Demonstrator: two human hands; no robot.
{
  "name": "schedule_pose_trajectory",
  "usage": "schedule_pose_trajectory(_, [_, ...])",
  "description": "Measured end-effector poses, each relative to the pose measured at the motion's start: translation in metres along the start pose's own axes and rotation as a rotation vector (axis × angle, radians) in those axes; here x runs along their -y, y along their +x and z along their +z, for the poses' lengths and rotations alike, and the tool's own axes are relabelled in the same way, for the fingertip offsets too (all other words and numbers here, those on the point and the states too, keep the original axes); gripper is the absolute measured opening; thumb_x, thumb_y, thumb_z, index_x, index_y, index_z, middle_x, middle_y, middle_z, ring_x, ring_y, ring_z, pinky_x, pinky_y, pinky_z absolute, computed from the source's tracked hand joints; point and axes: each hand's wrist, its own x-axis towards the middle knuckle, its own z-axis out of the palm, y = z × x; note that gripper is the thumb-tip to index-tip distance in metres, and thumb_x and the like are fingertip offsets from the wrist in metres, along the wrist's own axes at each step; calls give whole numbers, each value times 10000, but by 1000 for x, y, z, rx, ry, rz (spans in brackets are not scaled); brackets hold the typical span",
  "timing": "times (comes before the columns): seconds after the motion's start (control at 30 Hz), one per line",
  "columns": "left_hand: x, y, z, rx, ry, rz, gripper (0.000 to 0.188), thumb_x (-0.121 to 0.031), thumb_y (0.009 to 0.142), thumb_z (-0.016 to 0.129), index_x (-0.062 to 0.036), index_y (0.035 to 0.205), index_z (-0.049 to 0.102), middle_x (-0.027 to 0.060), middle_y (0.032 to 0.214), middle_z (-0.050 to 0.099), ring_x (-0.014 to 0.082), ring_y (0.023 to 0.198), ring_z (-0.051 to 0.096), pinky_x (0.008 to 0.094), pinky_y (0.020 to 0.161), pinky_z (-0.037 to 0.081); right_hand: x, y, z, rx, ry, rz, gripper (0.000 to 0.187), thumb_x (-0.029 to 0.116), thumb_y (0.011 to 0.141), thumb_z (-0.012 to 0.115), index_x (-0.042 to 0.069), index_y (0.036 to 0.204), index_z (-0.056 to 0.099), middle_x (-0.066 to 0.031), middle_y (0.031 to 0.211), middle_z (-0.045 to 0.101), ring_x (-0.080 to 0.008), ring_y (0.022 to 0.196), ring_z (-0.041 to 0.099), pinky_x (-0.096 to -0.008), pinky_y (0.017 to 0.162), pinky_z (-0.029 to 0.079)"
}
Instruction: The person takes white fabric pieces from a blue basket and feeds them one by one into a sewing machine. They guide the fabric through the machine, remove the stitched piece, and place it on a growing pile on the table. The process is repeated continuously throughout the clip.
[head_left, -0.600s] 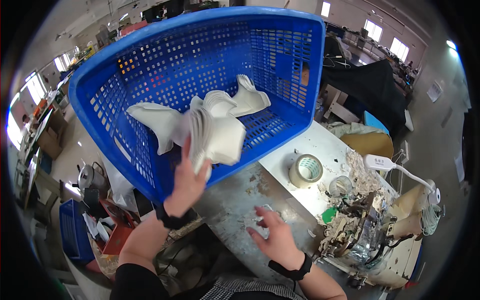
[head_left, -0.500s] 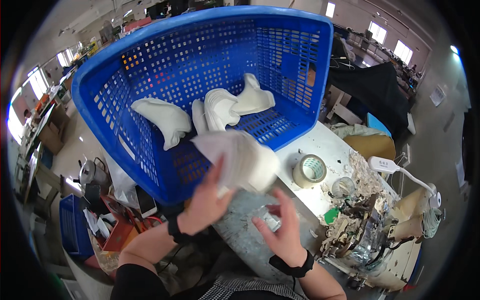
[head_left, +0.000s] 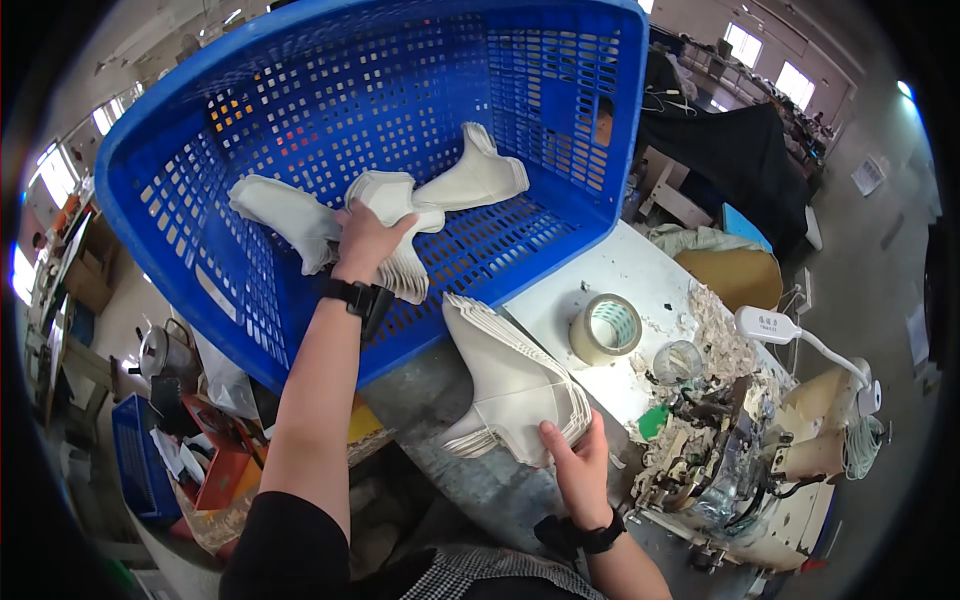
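Observation:
My left hand (head_left: 368, 240) reaches into a blue plastic basket (head_left: 560, 100) and closes round a stack of white boot-shaped fabric pieces (head_left: 405, 268); its thumb shows, and its other fingers are partly hidden. Two more such stacks lie in the basket, a left stack (head_left: 285, 215) and a right stack (head_left: 480, 175). In front of the basket, my right hand (head_left: 580, 468) grips the lower right corner of another stack of fabric pieces (head_left: 510, 375), thumb on top. That stack's layered edges fan out over the grey metal worktop (head_left: 475, 505).
Right of the held stack, a roll of tape (head_left: 605, 330) stands on the white table. Beyond it are a clear round container (head_left: 678, 362), fibre scraps (head_left: 722, 345), a sewing-type machine (head_left: 720, 460) and a white lamp (head_left: 768, 325). An orange box (head_left: 222, 470) sits at lower left.
My left hand has let go of the stack in front and moved up into the basket onto another stack. My right hand, open before, now grips the front stack, which has come down toward the worktop.

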Motion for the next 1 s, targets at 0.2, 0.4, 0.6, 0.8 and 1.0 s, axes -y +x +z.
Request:
schedule_pose_trajectory(0.2, [11,-16,10,-9,-263,-101,816,-150,716,660,89,1376,245,332,1311,401,454,1248,363,443,1054,352,12,-1,-16,-185,197,51,195,75,923,603,-10,1088,545,-53,973,640,-76,827,571,-223,741,471])
schedule_pose_trajectory(0.4, [-28,-89,-28,185,-361,292,928,-168,728,689,-2,1465,150,278,1338,461,384,1268,445,379,1058,356,3,-10,-21,-381,247,-6,290,56,925,593,-8,1174,460,-67,1055,605,-91,895,571,-240,781,480])
schedule_pose_trajectory(0.6, [-84,-82,-112,994,-562,283,686,-131,832,653,-28,1428,327,167,950,675,202,719,682,281,622,532,4,-11,-12,-251,89,42,332,58,915,615,3,1192,441,-67,1067,591,-97,919,560,-249,806,471])
schedule_pose_trajectory(0.8, [-83,33,-51,375,-836,354,274,-192,900,621,-17,1112,632,65,844,672,93,699,615,211,613,473,8,-11,-15,-259,87,92,372,92,891,661,-12,1189,464,-65,1046,598,-96,892,561,-246,780,475])
schedule_pose_trajectory(1.0, [-86,132,13,815,-69,174,579,-392,768,739,-1,1176,610,83,1064,633,154,885,589,270,723,494,-2,-8,-24,-251,-36,67,427,117,879,684,-32,1219,473,-73,1044,616,-102,895,567,-251,785,480])
